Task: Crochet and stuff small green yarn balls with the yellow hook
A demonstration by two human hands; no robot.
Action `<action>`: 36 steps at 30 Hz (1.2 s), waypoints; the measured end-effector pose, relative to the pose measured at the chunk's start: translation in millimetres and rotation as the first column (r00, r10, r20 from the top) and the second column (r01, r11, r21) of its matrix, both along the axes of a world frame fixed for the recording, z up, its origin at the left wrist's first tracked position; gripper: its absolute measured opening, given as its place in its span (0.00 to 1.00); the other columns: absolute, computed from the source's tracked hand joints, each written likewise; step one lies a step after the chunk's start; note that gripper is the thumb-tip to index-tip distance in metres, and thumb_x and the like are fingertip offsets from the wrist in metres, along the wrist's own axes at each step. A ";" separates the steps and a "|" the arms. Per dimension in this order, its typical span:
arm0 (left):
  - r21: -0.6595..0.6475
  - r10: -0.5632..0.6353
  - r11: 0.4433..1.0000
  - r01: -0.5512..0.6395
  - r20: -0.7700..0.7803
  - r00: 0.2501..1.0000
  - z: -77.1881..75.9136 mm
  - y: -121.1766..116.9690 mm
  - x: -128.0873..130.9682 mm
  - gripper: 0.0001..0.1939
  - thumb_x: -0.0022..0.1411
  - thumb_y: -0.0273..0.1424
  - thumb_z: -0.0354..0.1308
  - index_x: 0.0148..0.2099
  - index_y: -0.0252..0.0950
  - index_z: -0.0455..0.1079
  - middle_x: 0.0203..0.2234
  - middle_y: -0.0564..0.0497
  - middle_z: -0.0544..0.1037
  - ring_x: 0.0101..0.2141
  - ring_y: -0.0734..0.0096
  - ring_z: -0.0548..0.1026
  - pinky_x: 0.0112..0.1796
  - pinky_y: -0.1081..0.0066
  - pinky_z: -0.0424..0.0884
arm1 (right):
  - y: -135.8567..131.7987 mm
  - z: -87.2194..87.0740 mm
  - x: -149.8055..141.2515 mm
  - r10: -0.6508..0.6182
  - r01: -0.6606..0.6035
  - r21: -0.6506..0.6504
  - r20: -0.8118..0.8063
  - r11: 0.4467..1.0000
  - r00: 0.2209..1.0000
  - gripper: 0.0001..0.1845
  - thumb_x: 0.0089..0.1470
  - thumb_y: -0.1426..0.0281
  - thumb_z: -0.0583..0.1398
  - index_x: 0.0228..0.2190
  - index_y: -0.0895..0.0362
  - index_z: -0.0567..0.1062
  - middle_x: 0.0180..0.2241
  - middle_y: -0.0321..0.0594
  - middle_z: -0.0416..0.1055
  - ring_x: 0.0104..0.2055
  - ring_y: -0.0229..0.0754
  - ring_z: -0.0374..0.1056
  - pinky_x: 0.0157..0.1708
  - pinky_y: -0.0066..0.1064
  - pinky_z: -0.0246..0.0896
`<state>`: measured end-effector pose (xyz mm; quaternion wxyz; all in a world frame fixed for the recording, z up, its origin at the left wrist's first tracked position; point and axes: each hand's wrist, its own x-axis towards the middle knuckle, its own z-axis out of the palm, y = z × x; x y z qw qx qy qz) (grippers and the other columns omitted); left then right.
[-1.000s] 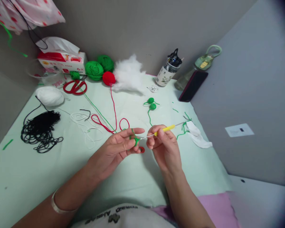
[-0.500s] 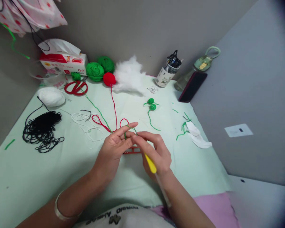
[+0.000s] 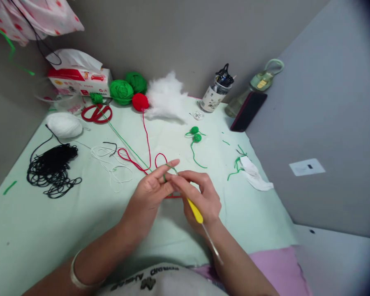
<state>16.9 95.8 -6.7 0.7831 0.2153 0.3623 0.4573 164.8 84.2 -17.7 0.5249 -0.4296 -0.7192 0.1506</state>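
Note:
My right hand point(image 3: 203, 195) is closed around a crochet hook with a yellow handle point(image 3: 195, 211); its thin metal end points down toward my forearm. Green yarn point(image 3: 126, 144) runs from a small green ball at the back to my left hand point(image 3: 146, 195). That hand pinches the yarn, with a loop over its raised forefinger and a wrap around another finger. My fingertips meet, and they hide the working tip of the hook. Below them shows part of a red, frame-like thing point(image 3: 172, 197), mostly hidden. A red yarn loop point(image 3: 160, 156) lies just behind my fingers.
Black cord point(image 3: 54, 166), a white yarn ball point(image 3: 64, 125) and red scissors point(image 3: 96, 114) lie left. Green balls point(image 3: 121, 91), a red ball point(image 3: 139, 102) and white stuffing point(image 3: 166, 98) line the back. Two small green pieces point(image 3: 196, 137), a phone point(image 3: 248, 111) and white fabric point(image 3: 255, 176) are right.
The whole view has shifted slightly. My hands stay together at the yarn, and the green strand from the ball looks straighter. The yellow hook is in nearly the same position.

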 end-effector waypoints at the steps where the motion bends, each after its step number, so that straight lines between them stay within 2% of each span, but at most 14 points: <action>1: -0.027 -0.033 0.999 0.034 0.051 0.998 -0.2 1.1 -0.4 0.22 0.61 0.31 0.69 0.58 0.39 0.78 0.32 0.53 0.78 0.34 0.74 0.76 0.41 0.72 0.74 | 0.0 0.6 0.9 -0.005 0.005 0.009 -0.029 1.000 1.000 0.18 0.63 0.79 0.60 0.48 0.49 0.82 0.43 0.44 0.78 0.43 0.43 0.75 0.39 0.36 0.74; 3: -0.062 -0.041 0.997 0.047 0.104 0.994 -1.2 3.8 -2.5 0.16 0.61 0.31 0.68 0.52 0.37 0.81 0.31 0.53 0.78 0.33 0.75 0.76 0.41 0.72 0.74 | 3.2 3.1 4.1 -0.003 -0.016 -0.082 -0.235 0.996 0.972 0.14 0.65 0.76 0.59 0.44 0.51 0.83 0.39 0.42 0.78 0.37 0.42 0.74 0.35 0.35 0.73; 4: -0.065 -0.019 0.998 0.025 0.092 0.996 -1.7 5.0 -3.8 0.14 0.62 0.31 0.68 0.50 0.38 0.81 0.31 0.53 0.77 0.33 0.75 0.76 0.41 0.73 0.74 | 5.6 4.3 5.6 0.004 -0.063 -0.154 -0.359 0.986 0.933 0.12 0.66 0.74 0.59 0.42 0.51 0.83 0.37 0.41 0.77 0.34 0.40 0.73 0.33 0.35 0.72; 6: -0.033 0.025 0.999 -0.025 0.008 1.000 -2.6 5.7 -5.5 0.13 0.61 0.30 0.69 0.49 0.41 0.82 0.31 0.55 0.77 0.34 0.75 0.76 0.40 0.75 0.73 | 10.3 5.6 6.8 0.030 -0.199 -0.258 -0.539 0.945 0.842 0.11 0.67 0.70 0.59 0.39 0.51 0.83 0.36 0.40 0.76 0.29 0.38 0.70 0.29 0.33 0.70; 7: 0.003 0.033 0.999 -0.033 -0.037 0.999 -2.9 5.3 -5.7 0.14 0.61 0.30 0.69 0.50 0.42 0.82 0.31 0.56 0.77 0.35 0.75 0.76 0.40 0.75 0.73 | 11.9 5.4 6.5 0.051 -0.257 -0.281 -0.577 0.924 0.815 0.11 0.67 0.69 0.59 0.39 0.51 0.83 0.36 0.40 0.76 0.30 0.38 0.70 0.28 0.33 0.69; 9: 0.073 0.030 0.997 -0.023 -0.095 0.995 -3.2 3.3 -5.2 0.17 0.60 0.30 0.70 0.52 0.45 0.81 0.32 0.56 0.77 0.36 0.76 0.77 0.41 0.76 0.73 | 12.8 4.2 4.2 0.085 -0.297 -0.290 -0.571 0.910 0.817 0.09 0.66 0.69 0.61 0.39 0.50 0.84 0.38 0.41 0.78 0.36 0.40 0.73 0.32 0.33 0.70; 12: 0.101 0.010 0.995 -0.002 -0.084 0.996 -3.3 0.0 -3.8 0.20 0.60 0.31 0.71 0.54 0.49 0.79 0.35 0.57 0.78 0.39 0.75 0.78 0.42 0.76 0.74 | 10.6 2.4 1.0 0.082 -0.280 -0.294 -0.543 0.914 0.836 0.10 0.65 0.71 0.62 0.41 0.49 0.84 0.40 0.41 0.79 0.43 0.42 0.74 0.36 0.32 0.71; 16: 0.089 0.003 0.996 0.003 -0.075 0.997 -2.8 -1.3 -4.2 0.20 0.61 0.31 0.71 0.55 0.51 0.78 0.38 0.57 0.80 0.40 0.75 0.80 0.44 0.75 0.75 | 8.0 2.5 1.4 0.060 -0.318 -0.338 -0.595 0.886 0.801 0.10 0.66 0.71 0.61 0.41 0.49 0.84 0.41 0.40 0.79 0.35 0.38 0.73 0.33 0.32 0.71; 18: 0.106 0.008 0.994 0.002 -0.092 0.996 -2.5 -0.6 -4.8 0.18 0.62 0.32 0.70 0.54 0.50 0.78 0.37 0.57 0.79 0.40 0.75 0.80 0.44 0.75 0.75 | 8.3 2.9 2.5 0.064 -0.342 -0.338 -0.622 0.877 0.780 0.10 0.65 0.70 0.62 0.41 0.49 0.85 0.40 0.40 0.79 0.34 0.37 0.73 0.33 0.31 0.71; 23: 0.141 0.048 0.990 -0.024 -0.165 0.985 -2.2 1.6 -5.5 0.14 0.60 0.30 0.70 0.49 0.49 0.82 0.35 0.58 0.75 0.37 0.80 0.76 0.39 0.80 0.73 | 11.8 6.2 4.9 0.002 -0.430 -0.395 -0.735 0.812 0.678 0.09 0.65 0.66 0.62 0.38 0.51 0.84 0.37 0.39 0.81 0.31 0.35 0.73 0.30 0.27 0.71; 26: 0.136 0.047 0.990 -0.021 -0.194 0.980 -1.1 1.8 -6.0 0.15 0.59 0.29 0.71 0.48 0.49 0.82 0.33 0.58 0.75 0.35 0.80 0.75 0.37 0.81 0.72 | 13.0 10.0 6.4 -0.008 -0.467 -0.393 -0.772 0.792 0.636 0.10 0.66 0.63 0.62 0.36 0.53 0.82 0.35 0.39 0.81 0.28 0.35 0.73 0.28 0.26 0.70; 30: 0.127 0.051 0.992 -0.026 -0.201 0.978 1.5 1.3 -6.7 0.14 0.58 0.30 0.71 0.47 0.49 0.83 0.32 0.57 0.75 0.34 0.79 0.75 0.37 0.79 0.73 | 10.7 13.3 8.9 0.047 -0.452 -0.369 -0.731 0.812 0.681 0.12 0.68 0.64 0.58 0.36 0.54 0.80 0.35 0.40 0.82 0.29 0.37 0.75 0.30 0.29 0.72; 36: 0.129 0.093 0.990 -0.066 -0.216 0.972 5.3 0.6 -6.8 0.13 0.57 0.28 0.71 0.44 0.46 0.84 0.31 0.56 0.76 0.34 0.74 0.77 0.38 0.75 0.76 | 3.1 13.6 12.9 0.120 -0.308 -0.283 -0.528 0.908 0.840 0.11 0.69 0.69 0.56 0.41 0.54 0.79 0.40 0.42 0.80 0.34 0.40 0.77 0.34 0.36 0.76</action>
